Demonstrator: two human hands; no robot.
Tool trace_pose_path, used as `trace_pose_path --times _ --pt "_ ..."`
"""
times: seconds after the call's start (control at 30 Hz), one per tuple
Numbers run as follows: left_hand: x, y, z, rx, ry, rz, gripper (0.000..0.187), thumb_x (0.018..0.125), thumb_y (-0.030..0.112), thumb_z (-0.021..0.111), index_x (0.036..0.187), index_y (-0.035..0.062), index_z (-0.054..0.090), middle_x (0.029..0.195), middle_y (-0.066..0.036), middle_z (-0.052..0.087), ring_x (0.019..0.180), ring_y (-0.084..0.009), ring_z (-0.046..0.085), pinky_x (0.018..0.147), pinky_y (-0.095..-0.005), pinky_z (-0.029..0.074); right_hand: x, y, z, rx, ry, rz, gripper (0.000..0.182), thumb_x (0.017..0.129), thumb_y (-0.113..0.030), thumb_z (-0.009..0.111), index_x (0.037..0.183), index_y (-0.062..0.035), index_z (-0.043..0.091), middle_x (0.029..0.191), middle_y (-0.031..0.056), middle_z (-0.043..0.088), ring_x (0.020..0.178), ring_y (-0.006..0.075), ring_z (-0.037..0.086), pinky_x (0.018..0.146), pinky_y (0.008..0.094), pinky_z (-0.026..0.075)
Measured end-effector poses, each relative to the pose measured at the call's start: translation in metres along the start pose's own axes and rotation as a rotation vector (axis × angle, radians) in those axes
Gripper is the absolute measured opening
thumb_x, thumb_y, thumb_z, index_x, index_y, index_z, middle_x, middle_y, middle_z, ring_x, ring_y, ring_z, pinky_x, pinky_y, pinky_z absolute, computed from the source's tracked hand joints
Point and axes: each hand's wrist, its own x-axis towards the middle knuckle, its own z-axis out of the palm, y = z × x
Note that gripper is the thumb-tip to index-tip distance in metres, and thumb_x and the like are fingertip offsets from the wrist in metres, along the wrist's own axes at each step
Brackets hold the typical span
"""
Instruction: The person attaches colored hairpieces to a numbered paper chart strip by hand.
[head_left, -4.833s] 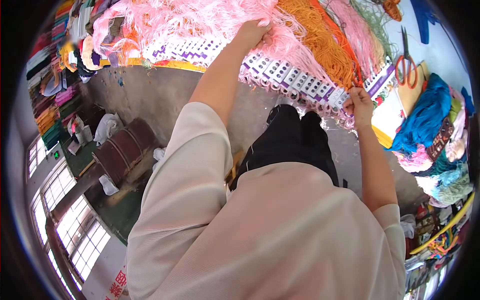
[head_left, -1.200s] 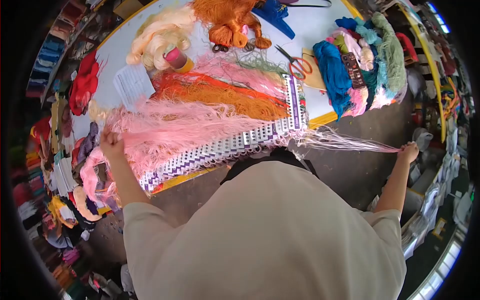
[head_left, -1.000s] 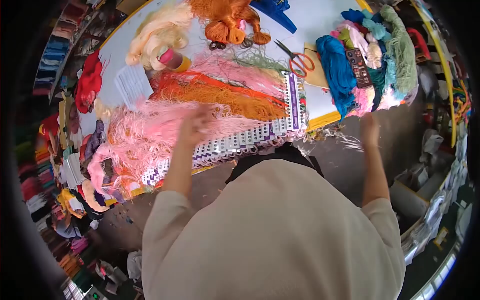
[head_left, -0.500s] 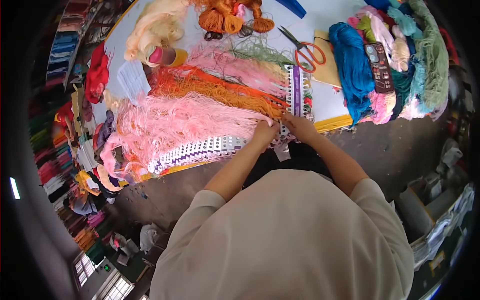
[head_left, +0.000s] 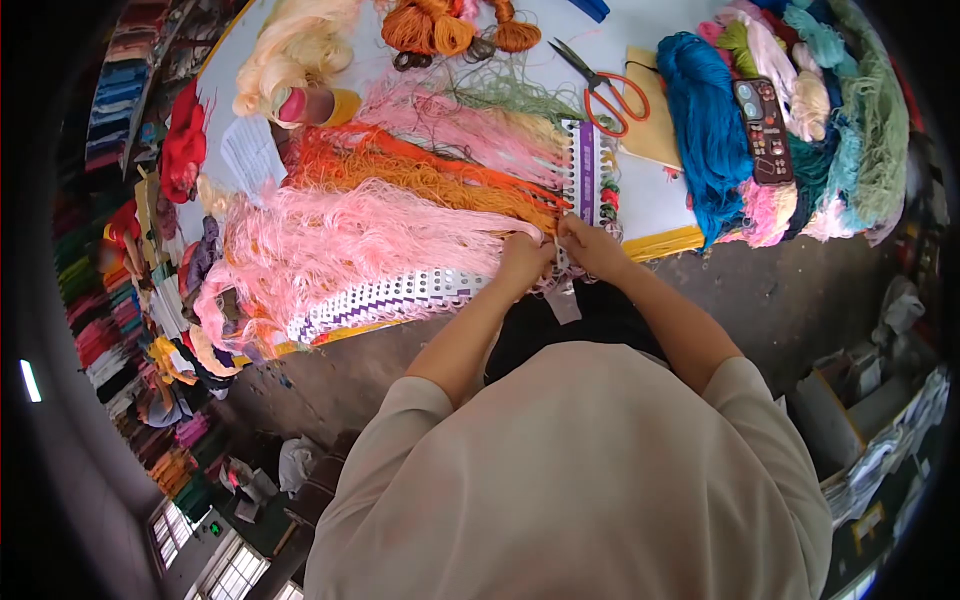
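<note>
The left hand (head_left: 525, 262) and right hand (head_left: 594, 250), spread wide a second ago, now meet at the right end of the pink thread (head_left: 365, 230), suggesting finer work there. The left fingers pinch that thread; I cannot tell what the right ones grip. Beyond, on the bench (head_left: 637, 30): orange thread (head_left: 440, 190), then scissors (head_left: 597, 79).

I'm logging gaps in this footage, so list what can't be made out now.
All in the head view:
What the left hand and right hand pinch, if anything: hidden by the hands themselves.
Far ends of the purple-and-white cards: hidden under pink threads.
Print on the paper sheet: too small.
Rest of the blue object: cut off by the top edge.
</note>
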Motion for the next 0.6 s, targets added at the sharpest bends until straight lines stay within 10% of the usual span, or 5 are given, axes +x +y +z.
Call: trace_pose_path --times 0.27,0.6 --pt "-0.002 -0.03 -0.037 -0.48 0.051 0.012 0.02 0.09 0.016 0.063 0.082 -0.0024 0.064 0.069 -0.008 0.067 0.046 -0.0089 0.048 0.043 -0.024 0.036 0.009 0.017 0.009 0.044 0.043 -0.098 0.022 0.09 -0.025 0.062 0.104 -0.0097 0.054 0.087 0.0129 0.067 0.085 0.0304 0.067 0.073 0.0401 0.05" --pt "-0.009 -0.015 -0.021 -0.321 0.019 -0.049 0.02 0.092 0.022 0.064 0.091 0.0016 0.064 0.074 -0.008 0.066 0.045 -0.007 0.045 0.041 -0.0218 0.033 0.007 0.016 0.007 0.048 0.046 -0.088 0.021 0.089 -0.022 0.063 0.103 -0.0094 0.055 0.083 0.0098 0.066 0.078 0.0237 0.066 0.07 0.0361 0.05"
